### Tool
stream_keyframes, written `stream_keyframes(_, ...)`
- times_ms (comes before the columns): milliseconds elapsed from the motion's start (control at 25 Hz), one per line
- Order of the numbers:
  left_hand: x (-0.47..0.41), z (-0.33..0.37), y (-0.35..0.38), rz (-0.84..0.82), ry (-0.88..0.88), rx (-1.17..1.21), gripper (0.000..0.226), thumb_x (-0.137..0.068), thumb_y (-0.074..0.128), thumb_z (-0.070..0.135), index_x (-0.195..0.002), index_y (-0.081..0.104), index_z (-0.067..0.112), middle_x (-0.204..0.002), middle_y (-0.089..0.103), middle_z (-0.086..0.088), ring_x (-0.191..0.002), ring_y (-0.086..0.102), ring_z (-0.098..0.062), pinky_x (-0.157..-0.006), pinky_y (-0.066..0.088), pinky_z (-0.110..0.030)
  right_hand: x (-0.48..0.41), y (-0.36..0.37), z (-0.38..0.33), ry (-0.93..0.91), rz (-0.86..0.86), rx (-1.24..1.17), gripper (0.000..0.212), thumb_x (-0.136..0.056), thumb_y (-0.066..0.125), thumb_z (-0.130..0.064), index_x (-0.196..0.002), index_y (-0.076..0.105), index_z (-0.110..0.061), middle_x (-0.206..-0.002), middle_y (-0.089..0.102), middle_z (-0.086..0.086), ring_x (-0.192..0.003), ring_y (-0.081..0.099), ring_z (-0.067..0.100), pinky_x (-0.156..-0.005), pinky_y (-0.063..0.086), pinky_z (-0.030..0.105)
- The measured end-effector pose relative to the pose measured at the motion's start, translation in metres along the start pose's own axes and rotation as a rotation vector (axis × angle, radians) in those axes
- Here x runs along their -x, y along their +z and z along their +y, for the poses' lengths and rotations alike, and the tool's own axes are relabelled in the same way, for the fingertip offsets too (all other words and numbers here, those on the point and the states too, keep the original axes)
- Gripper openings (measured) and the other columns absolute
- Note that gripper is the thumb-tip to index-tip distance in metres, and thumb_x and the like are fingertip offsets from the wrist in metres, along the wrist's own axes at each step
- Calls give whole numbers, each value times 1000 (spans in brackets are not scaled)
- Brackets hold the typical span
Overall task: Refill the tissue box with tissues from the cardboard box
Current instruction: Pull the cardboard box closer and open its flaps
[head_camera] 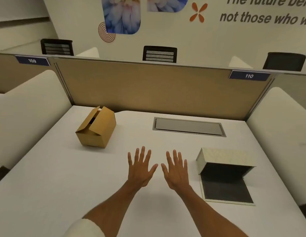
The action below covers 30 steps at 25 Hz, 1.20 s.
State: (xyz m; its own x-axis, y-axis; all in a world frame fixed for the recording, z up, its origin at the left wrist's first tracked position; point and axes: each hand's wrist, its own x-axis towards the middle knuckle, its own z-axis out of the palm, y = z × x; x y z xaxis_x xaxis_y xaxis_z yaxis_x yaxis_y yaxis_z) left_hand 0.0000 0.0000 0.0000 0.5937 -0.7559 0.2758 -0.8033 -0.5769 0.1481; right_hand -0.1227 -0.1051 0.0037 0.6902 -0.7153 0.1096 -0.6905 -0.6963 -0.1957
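Note:
A small brown cardboard box [96, 130] stands on the white desk [46, 194] at the back left, its top flaps partly ajar. The tissue box [224, 171] lies at the right, pale patterned outside, opened up with its dark inside showing and a flap flat on the desk. No tissues are visible. My left hand [140, 168] and my right hand [176, 170] hover side by side over the desk's middle, palms down, fingers spread, holding nothing. Both hands lie between the two boxes and touch neither.
A grey cable hatch [189, 127] is set into the desk at the back. A tan partition [148, 86] closes the far edge, with white side dividers [29, 106] left and right. Black chairs [160, 54] stand beyond the partition.

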Motion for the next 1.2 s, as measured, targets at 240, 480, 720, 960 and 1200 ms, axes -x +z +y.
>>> stream_keyframes(240,5,6,-9,-142,-63,-4,74,-88,12,70,-150,-2,32,-152,34,-10,-146,-18,-19,-112,-7,-56,7,3,4,21,-165,-74,67,-94,8,-61,-141,36,-24,-147,47,11,-133,46,36,-113,-2,45)
stream_keyframes(480,-8,-11,-17,-201,-81,67,72,-90,10,68,-151,1,31,-148,42,-11,-140,19,-30,-111,-1,-55,-7,5,-13,-21,-135,-111,101,-70,-26,-73,-153,9,-25,-162,3,6,-150,3,30,-117,-10,46)
stream_keyframes(720,-41,-75,-25,-222,-70,43,71,-90,8,67,-147,22,26,-146,45,-12,-133,43,-36,-111,0,-52,-39,7,-76,-6,-156,-167,109,-58,-33,-73,-152,-2,-28,-162,-8,4,-150,-9,25,-119,-7,47)
stream_keyframes(960,-81,-169,-28,-237,-61,70,68,-92,12,65,-145,31,25,-146,46,-10,-135,40,-32,-114,2,-51,-91,21,-167,59,-179,-201,120,-48,-39,-75,-152,-2,-27,-163,-7,4,-150,-7,25,-120,-5,46)
stream_keyframes(1200,-135,-243,-38,-293,-57,98,82,-91,-2,63,-139,45,16,-145,47,-10,-132,44,-34,-110,23,-53,-146,23,-248,61,-197,-193,96,-73,-16,-75,-153,4,-27,-163,-2,5,-150,-2,26,-120,1,46)
